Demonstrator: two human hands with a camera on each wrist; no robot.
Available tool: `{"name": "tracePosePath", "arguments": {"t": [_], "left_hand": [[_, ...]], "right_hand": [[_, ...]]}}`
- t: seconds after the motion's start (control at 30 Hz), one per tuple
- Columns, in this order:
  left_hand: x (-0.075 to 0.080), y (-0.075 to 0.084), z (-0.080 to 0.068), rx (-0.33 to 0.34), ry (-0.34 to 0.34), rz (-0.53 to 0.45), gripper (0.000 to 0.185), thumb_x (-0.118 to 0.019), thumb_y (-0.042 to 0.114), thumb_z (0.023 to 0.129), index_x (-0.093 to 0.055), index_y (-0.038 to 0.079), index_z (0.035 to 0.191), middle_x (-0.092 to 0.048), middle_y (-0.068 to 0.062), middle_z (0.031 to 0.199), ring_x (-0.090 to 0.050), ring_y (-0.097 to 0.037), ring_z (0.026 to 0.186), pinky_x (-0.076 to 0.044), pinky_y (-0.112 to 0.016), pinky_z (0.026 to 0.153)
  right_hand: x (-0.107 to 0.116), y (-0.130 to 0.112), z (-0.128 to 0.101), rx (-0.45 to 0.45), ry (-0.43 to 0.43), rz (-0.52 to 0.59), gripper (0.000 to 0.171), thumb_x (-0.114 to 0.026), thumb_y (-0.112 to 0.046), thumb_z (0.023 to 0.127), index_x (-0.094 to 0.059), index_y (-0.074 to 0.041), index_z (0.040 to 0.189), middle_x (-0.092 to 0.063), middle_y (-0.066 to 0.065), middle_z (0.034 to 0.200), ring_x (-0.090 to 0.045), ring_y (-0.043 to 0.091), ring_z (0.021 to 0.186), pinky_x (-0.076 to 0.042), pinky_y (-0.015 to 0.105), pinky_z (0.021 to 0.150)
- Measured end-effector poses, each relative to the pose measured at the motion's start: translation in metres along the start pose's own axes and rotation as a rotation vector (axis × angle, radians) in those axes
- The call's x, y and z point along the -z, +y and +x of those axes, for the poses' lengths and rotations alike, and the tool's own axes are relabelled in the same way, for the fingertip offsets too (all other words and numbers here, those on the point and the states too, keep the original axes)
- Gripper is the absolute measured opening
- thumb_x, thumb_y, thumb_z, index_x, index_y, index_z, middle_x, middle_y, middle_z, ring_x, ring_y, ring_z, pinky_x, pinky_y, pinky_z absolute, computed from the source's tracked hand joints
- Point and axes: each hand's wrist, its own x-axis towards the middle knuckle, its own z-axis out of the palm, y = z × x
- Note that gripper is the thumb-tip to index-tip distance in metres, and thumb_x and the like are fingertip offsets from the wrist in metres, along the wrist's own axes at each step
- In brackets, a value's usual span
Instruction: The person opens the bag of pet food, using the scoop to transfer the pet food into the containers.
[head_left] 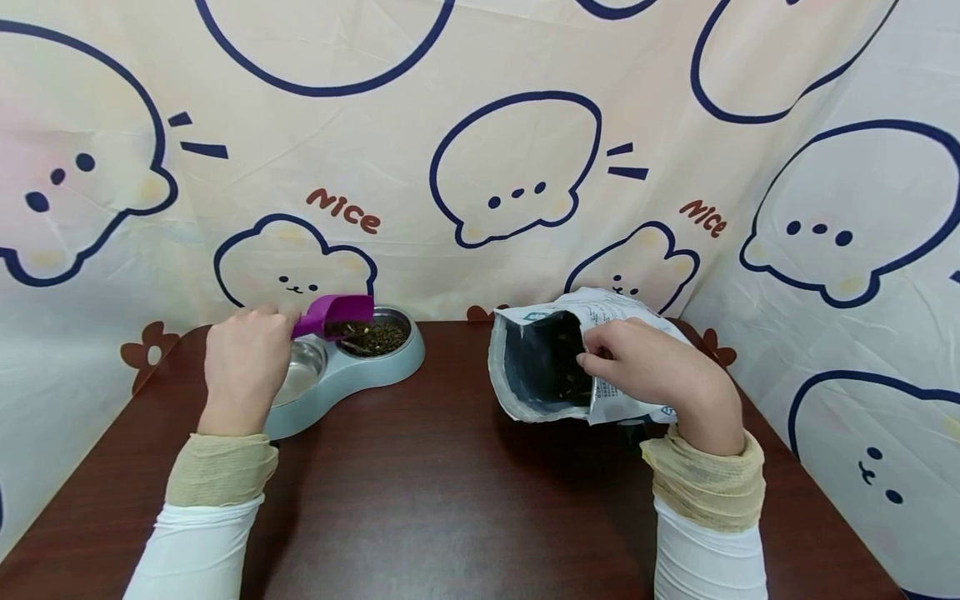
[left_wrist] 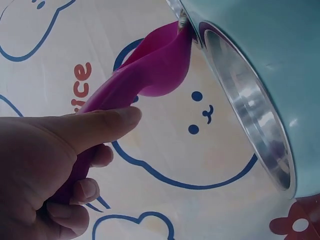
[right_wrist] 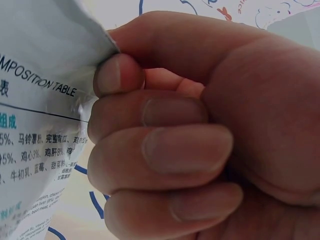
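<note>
My left hand (head_left: 247,358) grips the handle of a purple scoop (head_left: 341,310), its fingers wrapped round it in the left wrist view. The scoop tilts over the far bowl of a pale blue double pet bowl (head_left: 352,379), and brown kibble (head_left: 375,337) lies in that bowl. The near steel bowl (head_left: 302,371) shows bare metal. On the right, my right hand (head_left: 652,367) pinches the edge of a white pet food bag (head_left: 510,400) between thumb and forefinger. The bag leans with its mouth facing left, dark kibble inside. Printed text covers the bag (right_wrist: 40,110) in the right wrist view.
The brown wooden table (head_left: 450,500) carries the double bowl at the far left and the bag at the far right. A cream cloth (head_left: 405,150) with cartoon prints hangs right behind the table and along its right side. Something dark sits under the bag.
</note>
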Motion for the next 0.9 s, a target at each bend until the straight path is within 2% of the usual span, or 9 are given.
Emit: {"name": "tracePosePath", "arguments": {"t": [0.27, 0.43, 0.63, 0.77, 0.9], "left_hand": [[0.001, 0.004, 0.0, -0.008, 0.027, 0.022, 0.017, -0.071, -0.007, 0.096, -0.079, -0.001, 0.11, -0.074, -0.03, 0.087, -0.069, -0.048, 0.074, -0.059, -0.062, 0.06], [-0.004, 0.007, 0.0, -0.021, 0.087, 0.029, 0.022, -0.068, -0.008, 0.098, -0.08, 0.002, 0.114, -0.074, -0.03, 0.089, -0.068, -0.049, 0.08, -0.058, -0.063, 0.06], [-0.011, 0.013, 0.002, -0.064, 0.145, 0.043, 0.022, -0.068, -0.007, 0.098, -0.082, 0.004, 0.11, -0.072, -0.028, 0.085, -0.064, -0.046, 0.077, -0.057, -0.059, 0.059], [-0.013, 0.014, 0.002, -0.055, 0.169, 0.062, 0.023, -0.066, -0.007, 0.099, -0.082, 0.005, 0.111, -0.073, -0.028, 0.087, -0.063, -0.045, 0.077, -0.056, -0.057, 0.058], [-0.013, 0.016, 0.002, -0.037, 0.205, 0.088, 0.028, -0.065, -0.007, 0.1, -0.081, 0.006, 0.12, -0.076, -0.028, 0.095, -0.064, -0.045, 0.08, -0.057, -0.056, 0.06]], "right_hand": [[0.0, 0.001, 0.001, 0.0, -0.004, 0.001, 0.021, -0.064, -0.017, 0.106, -0.07, -0.012, 0.087, -0.046, -0.002, 0.067, -0.053, 0.014, 0.07, -0.043, 0.029, 0.065], [0.0, 0.001, 0.001, 0.004, -0.006, -0.003, 0.021, -0.064, -0.017, 0.106, -0.07, -0.012, 0.087, -0.046, -0.002, 0.067, -0.052, 0.014, 0.069, -0.043, 0.029, 0.065], [0.0, 0.002, 0.0, 0.002, 0.0, 0.006, 0.019, -0.065, -0.017, 0.106, -0.071, -0.013, 0.088, -0.046, -0.002, 0.067, -0.053, 0.014, 0.07, -0.043, 0.029, 0.064], [0.0, 0.002, 0.0, 0.0, -0.003, 0.011, 0.017, -0.065, -0.018, 0.106, -0.072, -0.012, 0.091, -0.048, -0.001, 0.068, -0.053, 0.014, 0.07, -0.044, 0.028, 0.064], [0.0, 0.002, 0.0, -0.005, -0.004, 0.011, 0.015, -0.065, -0.018, 0.106, -0.073, -0.012, 0.094, -0.05, 0.0, 0.069, -0.054, 0.015, 0.071, -0.045, 0.029, 0.064]]}}
